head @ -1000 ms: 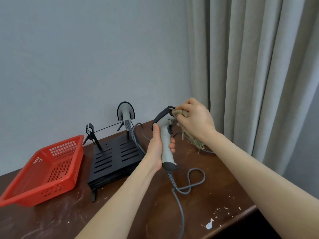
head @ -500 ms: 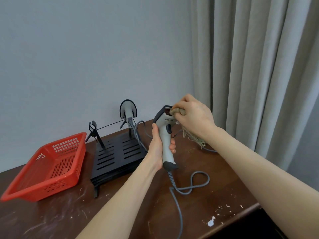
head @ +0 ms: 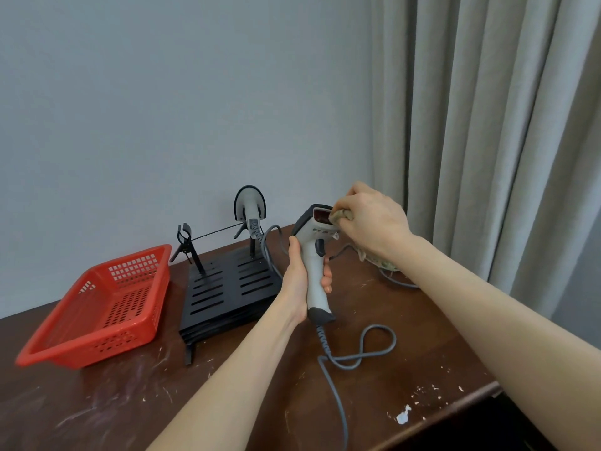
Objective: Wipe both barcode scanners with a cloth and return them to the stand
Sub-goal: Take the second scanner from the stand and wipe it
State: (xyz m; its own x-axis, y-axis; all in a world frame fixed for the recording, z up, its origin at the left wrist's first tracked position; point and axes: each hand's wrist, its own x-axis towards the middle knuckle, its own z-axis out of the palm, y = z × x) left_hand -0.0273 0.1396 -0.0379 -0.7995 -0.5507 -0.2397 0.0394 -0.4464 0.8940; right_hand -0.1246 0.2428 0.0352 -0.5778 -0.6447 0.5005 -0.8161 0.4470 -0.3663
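Scratched, paint-flecked brown tabletop (head: pixel 97 411) abuts a grey wall (head: pixel 162 109); beige curtain (head: pixel 487 125) at right. The left hand (head: pixel 297 281) grip encircles the scanner (head: pixel 313 255) handle; the right hand (head: pixel 374 222) grip pinches the cloth (head: pixel 340 215) against its window.

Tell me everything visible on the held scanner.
The held scanner is pistol-shaped, light grey plastic with dark grey head rim, trigger and base. It stands upright, clear of the table, dark red window toward the camera. The left hand grips its handle; the right hand presses a beige cloth on the window. Its grey cable drops from the base, looping on the table.
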